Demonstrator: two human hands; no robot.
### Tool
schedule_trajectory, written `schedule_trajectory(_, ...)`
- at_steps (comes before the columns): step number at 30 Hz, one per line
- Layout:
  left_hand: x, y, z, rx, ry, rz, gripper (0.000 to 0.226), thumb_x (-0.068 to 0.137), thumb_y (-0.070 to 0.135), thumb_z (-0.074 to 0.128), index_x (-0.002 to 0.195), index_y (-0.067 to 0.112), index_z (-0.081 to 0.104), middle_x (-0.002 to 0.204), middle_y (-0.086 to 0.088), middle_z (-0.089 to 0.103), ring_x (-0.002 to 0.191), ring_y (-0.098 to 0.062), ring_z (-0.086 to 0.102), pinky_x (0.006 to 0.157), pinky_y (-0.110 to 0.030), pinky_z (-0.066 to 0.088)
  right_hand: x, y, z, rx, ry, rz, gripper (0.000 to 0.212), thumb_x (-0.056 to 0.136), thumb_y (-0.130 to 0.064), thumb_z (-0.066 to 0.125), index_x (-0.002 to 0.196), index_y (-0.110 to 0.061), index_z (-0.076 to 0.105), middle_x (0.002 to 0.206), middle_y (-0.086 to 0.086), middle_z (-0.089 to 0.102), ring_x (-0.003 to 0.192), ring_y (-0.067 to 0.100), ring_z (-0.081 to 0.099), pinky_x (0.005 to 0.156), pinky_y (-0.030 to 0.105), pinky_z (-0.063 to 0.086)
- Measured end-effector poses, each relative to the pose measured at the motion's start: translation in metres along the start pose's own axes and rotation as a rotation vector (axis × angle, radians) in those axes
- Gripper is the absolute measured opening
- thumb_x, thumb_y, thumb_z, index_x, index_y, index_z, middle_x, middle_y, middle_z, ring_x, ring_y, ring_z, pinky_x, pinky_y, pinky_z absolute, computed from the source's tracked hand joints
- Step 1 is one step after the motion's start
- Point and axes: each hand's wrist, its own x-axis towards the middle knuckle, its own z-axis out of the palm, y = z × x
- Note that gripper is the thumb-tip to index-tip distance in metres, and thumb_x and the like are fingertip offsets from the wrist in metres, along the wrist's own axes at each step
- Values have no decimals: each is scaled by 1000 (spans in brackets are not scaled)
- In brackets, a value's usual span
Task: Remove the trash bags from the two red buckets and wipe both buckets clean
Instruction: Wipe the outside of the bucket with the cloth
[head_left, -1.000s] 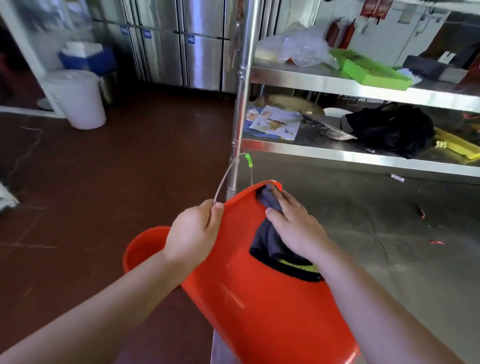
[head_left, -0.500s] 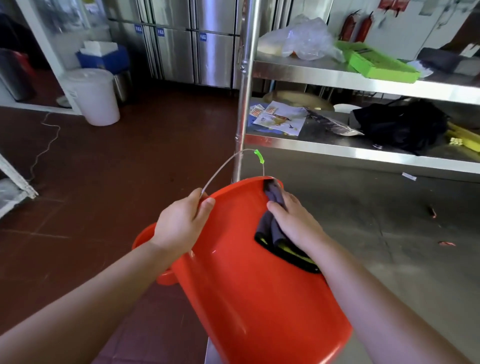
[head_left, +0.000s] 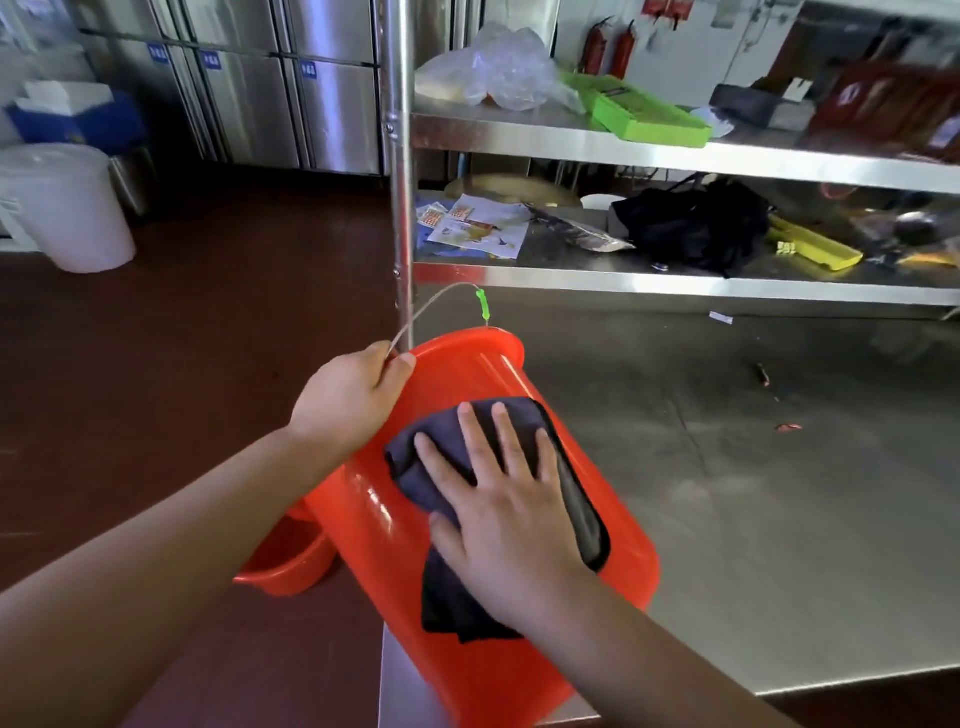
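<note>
- On the bucket (head_left: 467, 613) wall, our right hand (head_left: 511, 525) lies flat, fingers straight and spread, pressing a dark cloth (head_left: 574, 499) against the red plastic.
- Our left hand (head_left: 349, 401) is curled round the wire handle (head_left: 426, 310) right where it meets the rim, pinching it tight.
- That bucket's tipped on its side over the corner of the steel table (head_left: 779, 545), mouth pointing away from us. No bag showing on it from this angle.
- Second bucket (head_left: 288, 564) sits lower down, just beside the first, mostly hidden behind our left arm.
- Handling guess: thin glossy plastic, so light, a bit flexy under a push, and slick. It'll want to roll on that rounded wall, so the handle-plus-rim hold seems the smart spot to steady it.
- Cloth looks soft and folded, probably microfibre. It should drag fine under a flat palm.
- Handle's a skinny wire with a small green clip (head_left: 483, 304) near the far end, so not comfy to carry by.
- Table is brushed steel with a few scraps on it; floor's dark red.
</note>
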Motion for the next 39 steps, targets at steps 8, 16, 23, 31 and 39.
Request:
schedule_trajectory(8,-21,-36,-7,-96,28,-21,50,67,69,45,84,23,53,62,6,59,60,-9,57,53,-26,40,39,78,12,702,-54,285,57,89,-42,40,143,-49,23,155,-13,20,143,12,18,115,40,21)
schedule_trajectory(16,-31,-50,-10,-110,18,-124,51,64,66,60,89,21,56,68,2,64,64,-15,62,62,-39,52,52,90,17,1060,-117,512,48,78,-41,44,123,-54,50,98,-33,55,109,6,50,89,24,33)
schedule_trajectory(23,-10,-36,-8,-13,-66,-128,46,70,73,57,91,32,52,73,15,58,72,-14,59,60,-31,41,28,61,5,637,-65,460,55,91,-42,39,144,-44,23,148,-3,36,133,24,36,105,42,33)
schedule_trajectory(31,38,27,29,207,-113,-49,57,76,71,51,104,22,61,97,-5,68,93,-29,64,67,-33,45,-37,-28,24,-207,-20,97,61,81,-47,40,141,-33,40,150,17,35,136,47,29,103,69,25)
schedule_trajectory(39,43,35,35,129,-136,20,61,76,67,55,106,15,62,92,-9,68,89,-31,64,75,-40,53,-46,19,15,-98,21,188,59,81,-50,41,139,-41,40,151,4,35,139,35,31,107,62,27)
